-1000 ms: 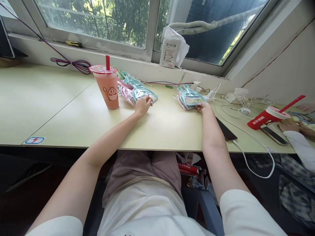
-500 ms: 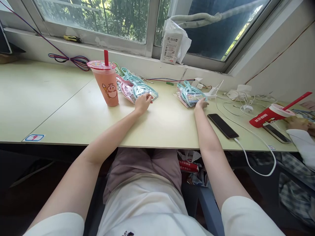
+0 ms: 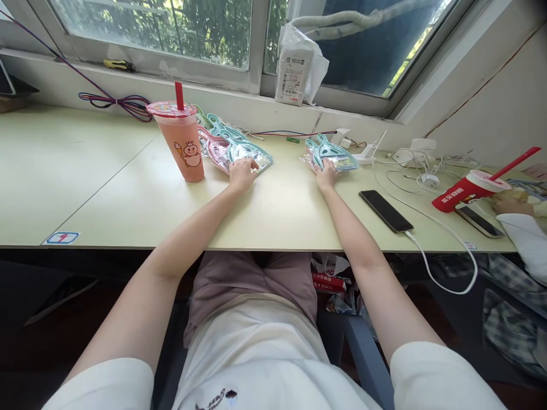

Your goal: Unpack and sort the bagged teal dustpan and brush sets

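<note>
Two piles of clear-wrapped packets lie on the pale desk [image 3: 273, 210], holding teal and pink pieces with looped handles that look like small dustpans. My left hand [image 3: 243, 172] rests at the front edge of the left pile [image 3: 252, 154], fingers loosely bent over the wrapping and not closed round it. My right hand [image 3: 327, 173] touches the front left of the smaller right pile [image 3: 335, 152], fingers stretched onto the top packet; its thumb side is partly hidden. A pink drink cup [image 3: 187, 149] with a red straw stands left of the left pile.
A black phone [image 3: 386, 211] on a white cable lies right of my right forearm. Beyond it are tangled chargers [image 3: 427, 171], a tilted red cup [image 3: 468, 191], another phone [image 3: 479, 221] and another person's hand [image 3: 513, 204]. A bagged box [image 3: 293, 77] stands on the sill.
My right hand has moved left, from the right pile's right edge to its front left. My left hand has shifted slightly left, its fingers lower over the packet edge. The view has shifted a little.
</note>
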Demonstrator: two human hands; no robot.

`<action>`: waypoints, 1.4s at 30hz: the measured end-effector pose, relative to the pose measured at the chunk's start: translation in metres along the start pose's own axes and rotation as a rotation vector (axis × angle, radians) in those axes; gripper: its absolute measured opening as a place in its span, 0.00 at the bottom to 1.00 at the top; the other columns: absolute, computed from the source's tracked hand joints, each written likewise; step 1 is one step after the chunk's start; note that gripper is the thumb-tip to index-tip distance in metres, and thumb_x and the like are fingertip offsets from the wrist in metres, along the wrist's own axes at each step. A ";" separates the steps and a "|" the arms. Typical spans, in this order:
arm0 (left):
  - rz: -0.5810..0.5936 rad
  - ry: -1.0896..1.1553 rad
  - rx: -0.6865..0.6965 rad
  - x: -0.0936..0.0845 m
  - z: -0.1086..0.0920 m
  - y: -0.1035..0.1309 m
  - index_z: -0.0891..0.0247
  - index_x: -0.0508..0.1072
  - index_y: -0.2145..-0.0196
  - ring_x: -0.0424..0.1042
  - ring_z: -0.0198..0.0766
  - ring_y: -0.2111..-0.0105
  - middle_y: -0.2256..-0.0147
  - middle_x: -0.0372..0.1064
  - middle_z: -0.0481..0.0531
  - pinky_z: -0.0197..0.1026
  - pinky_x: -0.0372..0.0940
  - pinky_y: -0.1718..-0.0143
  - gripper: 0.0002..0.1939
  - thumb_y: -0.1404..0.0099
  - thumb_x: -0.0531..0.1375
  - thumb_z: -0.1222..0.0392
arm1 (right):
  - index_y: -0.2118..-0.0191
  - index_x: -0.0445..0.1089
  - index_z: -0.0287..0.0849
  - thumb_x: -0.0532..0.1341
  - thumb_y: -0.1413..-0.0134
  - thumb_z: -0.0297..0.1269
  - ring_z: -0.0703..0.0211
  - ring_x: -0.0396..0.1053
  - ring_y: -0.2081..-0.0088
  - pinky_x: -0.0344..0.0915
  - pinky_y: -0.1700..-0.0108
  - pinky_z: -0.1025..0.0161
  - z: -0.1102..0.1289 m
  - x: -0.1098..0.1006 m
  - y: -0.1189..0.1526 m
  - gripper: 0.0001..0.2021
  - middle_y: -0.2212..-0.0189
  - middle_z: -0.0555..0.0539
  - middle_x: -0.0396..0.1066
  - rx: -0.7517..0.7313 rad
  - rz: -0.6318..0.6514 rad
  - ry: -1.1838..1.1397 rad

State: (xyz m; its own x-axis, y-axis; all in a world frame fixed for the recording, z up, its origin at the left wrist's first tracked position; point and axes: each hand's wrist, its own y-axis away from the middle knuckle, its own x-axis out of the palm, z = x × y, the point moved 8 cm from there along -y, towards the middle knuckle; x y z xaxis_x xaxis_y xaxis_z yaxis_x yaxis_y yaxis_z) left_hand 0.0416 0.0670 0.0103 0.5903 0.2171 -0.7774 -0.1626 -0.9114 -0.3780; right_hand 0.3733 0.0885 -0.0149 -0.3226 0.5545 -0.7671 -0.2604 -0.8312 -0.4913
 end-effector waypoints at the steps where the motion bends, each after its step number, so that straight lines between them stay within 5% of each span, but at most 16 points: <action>1: 0.004 -0.006 0.001 0.001 -0.001 0.001 0.58 0.80 0.58 0.71 0.50 0.43 0.52 0.78 0.54 0.53 0.58 0.37 0.14 0.36 0.58 0.69 | 0.33 0.61 0.27 0.49 0.29 0.34 0.36 0.50 0.26 0.43 0.30 0.28 -0.002 0.003 0.001 0.25 0.31 0.21 0.57 0.029 0.040 0.003; 3: 0.015 -0.024 0.000 0.002 -0.002 0.002 0.59 0.80 0.59 0.70 0.51 0.44 0.52 0.78 0.56 0.53 0.57 0.37 0.13 0.36 0.57 0.68 | 0.31 0.61 0.34 0.51 0.29 0.35 0.42 0.46 0.24 0.38 0.28 0.30 -0.010 0.002 0.004 0.25 0.28 0.29 0.55 0.145 0.065 -0.010; 6: 0.020 -0.043 0.005 0.003 -0.004 0.003 0.58 0.80 0.60 0.70 0.52 0.43 0.52 0.78 0.56 0.54 0.56 0.36 0.12 0.35 0.57 0.66 | 0.29 0.58 0.37 0.54 0.31 0.33 0.44 0.48 0.24 0.38 0.26 0.32 -0.003 -0.004 0.007 0.28 0.27 0.32 0.53 0.107 0.086 0.014; 13: 0.039 -0.067 -0.002 0.003 -0.004 0.002 0.59 0.80 0.59 0.69 0.53 0.42 0.50 0.78 0.56 0.54 0.56 0.36 0.13 0.34 0.55 0.65 | 0.27 0.57 0.41 0.52 0.36 0.27 0.36 0.62 0.31 0.61 0.33 0.39 0.003 -0.011 0.009 0.32 0.27 0.38 0.57 0.082 0.164 0.093; 19: 0.025 -0.046 -0.004 0.002 -0.002 0.000 0.57 0.80 0.62 0.71 0.51 0.44 0.52 0.79 0.54 0.54 0.57 0.37 0.13 0.35 0.55 0.65 | 0.28 0.58 0.36 0.47 0.36 0.24 0.39 0.68 0.36 0.63 0.35 0.43 0.011 -0.023 0.016 0.31 0.31 0.31 0.62 -0.007 0.165 0.138; 27: 0.005 -0.009 -0.010 -0.001 -0.002 -0.002 0.56 0.80 0.63 0.74 0.49 0.49 0.59 0.81 0.53 0.52 0.59 0.38 0.12 0.36 0.56 0.65 | 0.32 0.63 0.42 0.45 0.39 0.23 0.49 0.69 0.37 0.65 0.35 0.49 -0.005 -0.085 0.015 0.31 0.38 0.39 0.71 -0.055 -0.129 0.010; 33: 0.019 -0.006 -0.009 -0.002 -0.004 -0.001 0.57 0.81 0.61 0.75 0.49 0.50 0.58 0.81 0.53 0.51 0.60 0.40 0.13 0.35 0.56 0.64 | 0.39 0.70 0.43 0.48 0.43 0.20 0.50 0.71 0.39 0.66 0.36 0.49 -0.019 -0.053 0.024 0.30 0.41 0.44 0.75 -0.065 0.040 -0.019; 42: 0.041 -0.049 0.050 0.006 -0.009 0.001 0.56 0.80 0.62 0.73 0.51 0.48 0.58 0.81 0.54 0.53 0.61 0.39 0.13 0.34 0.55 0.64 | 0.41 0.69 0.40 0.56 0.39 0.26 0.52 0.63 0.33 0.61 0.31 0.49 -0.018 -0.036 0.010 0.22 0.36 0.38 0.68 -0.101 0.030 -0.039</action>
State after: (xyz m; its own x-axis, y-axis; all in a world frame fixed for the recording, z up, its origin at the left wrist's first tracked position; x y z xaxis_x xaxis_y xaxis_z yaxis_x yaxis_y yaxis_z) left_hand 0.0521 0.0640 0.0094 0.5428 0.1983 -0.8161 -0.2255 -0.9017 -0.3690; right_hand 0.3986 0.0592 0.0001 -0.3641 0.5292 -0.7664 -0.1574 -0.8460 -0.5094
